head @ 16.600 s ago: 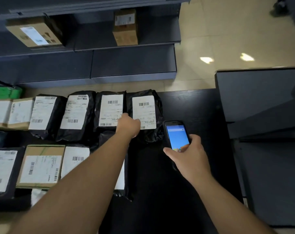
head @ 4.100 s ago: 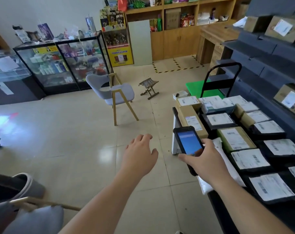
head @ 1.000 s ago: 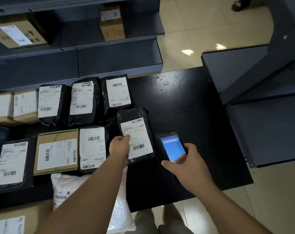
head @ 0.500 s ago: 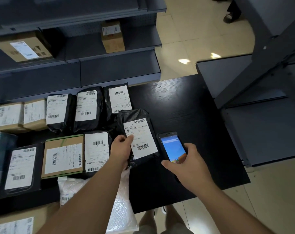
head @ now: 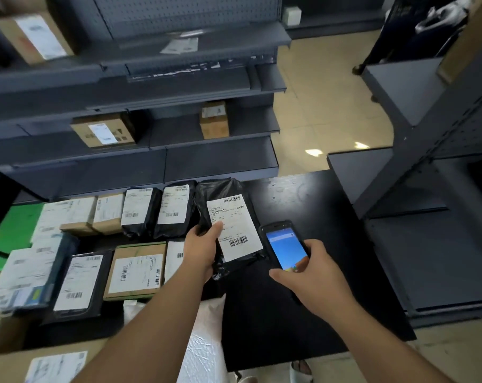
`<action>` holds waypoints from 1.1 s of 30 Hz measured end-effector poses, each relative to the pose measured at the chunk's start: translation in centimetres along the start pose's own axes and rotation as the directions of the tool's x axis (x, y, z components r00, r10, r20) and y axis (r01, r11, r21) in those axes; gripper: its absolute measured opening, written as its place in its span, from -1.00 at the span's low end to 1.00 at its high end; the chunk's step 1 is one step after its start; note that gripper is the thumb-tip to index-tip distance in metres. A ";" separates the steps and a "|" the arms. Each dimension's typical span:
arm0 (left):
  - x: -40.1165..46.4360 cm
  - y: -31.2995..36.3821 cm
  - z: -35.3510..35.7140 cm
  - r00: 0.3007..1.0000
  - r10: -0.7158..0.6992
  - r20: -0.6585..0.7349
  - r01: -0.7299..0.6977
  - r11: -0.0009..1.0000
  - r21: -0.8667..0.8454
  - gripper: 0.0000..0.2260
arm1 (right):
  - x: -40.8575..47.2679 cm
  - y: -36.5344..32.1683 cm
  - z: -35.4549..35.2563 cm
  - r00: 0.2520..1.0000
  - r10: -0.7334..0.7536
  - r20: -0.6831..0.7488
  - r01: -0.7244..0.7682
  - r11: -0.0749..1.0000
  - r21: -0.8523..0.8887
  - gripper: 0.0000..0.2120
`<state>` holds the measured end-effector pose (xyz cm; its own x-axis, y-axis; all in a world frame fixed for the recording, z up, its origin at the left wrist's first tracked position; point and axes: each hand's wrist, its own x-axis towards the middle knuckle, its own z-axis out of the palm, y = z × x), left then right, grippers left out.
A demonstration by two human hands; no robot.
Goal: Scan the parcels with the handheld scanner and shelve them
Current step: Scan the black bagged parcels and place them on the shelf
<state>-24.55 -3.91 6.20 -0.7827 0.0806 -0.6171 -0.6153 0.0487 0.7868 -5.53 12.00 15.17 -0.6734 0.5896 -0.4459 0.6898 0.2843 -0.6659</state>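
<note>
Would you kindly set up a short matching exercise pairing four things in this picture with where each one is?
Things:
1. black parcel
2. scanner
3. small upright box
4. white bag

Places:
A. on a shelf
B. in the right hand
C. at the table's near edge
D. in the left hand

Pairs: 1-D, 2-B, 3-A, 4-C

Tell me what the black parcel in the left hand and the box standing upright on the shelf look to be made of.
Black parcel with white label: thin glossy plastic film, judging by its wrinkles and sheen; the label looks like matte paper. Small upright brown box on the grey shelf: apparently plain matte cardboard, brown with crisp folded edges.
</note>
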 end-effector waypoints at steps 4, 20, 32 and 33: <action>-3.2 2.1 0.2 0.999 0.053 -0.004 -0.053 0.998 -0.038 -0.66 | -0.5 -0.8 -2.5 0.996 -0.086 0.037 0.087 0.996 -0.014 -0.24; -13.3 6.9 1.7 0.961 0.272 -0.054 -0.277 0.953 -0.126 -0.77 | -5.2 -3.0 -11.2 0.944 -0.314 0.098 0.319 0.947 -0.036 -0.39; -14.8 12.7 -1.7 0.897 0.442 0.003 -0.437 0.889 -0.139 -0.69 | -9.4 -6.4 -10.8 0.916 -0.318 0.245 0.371 0.904 -0.212 -0.39; -14.8 13.0 -2.1 0.893 0.450 0.008 -0.444 0.884 -0.147 -0.67 | -9.7 -6.6 -10.5 0.916 -0.318 0.244 0.370 0.905 -0.210 -0.38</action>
<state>-21.14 -6.52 25.52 -0.9751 0.1018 -0.1968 -0.2098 -0.1387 0.9679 -0.79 12.34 30.20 -0.9012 0.2654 -0.3427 0.4310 0.6340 -0.6422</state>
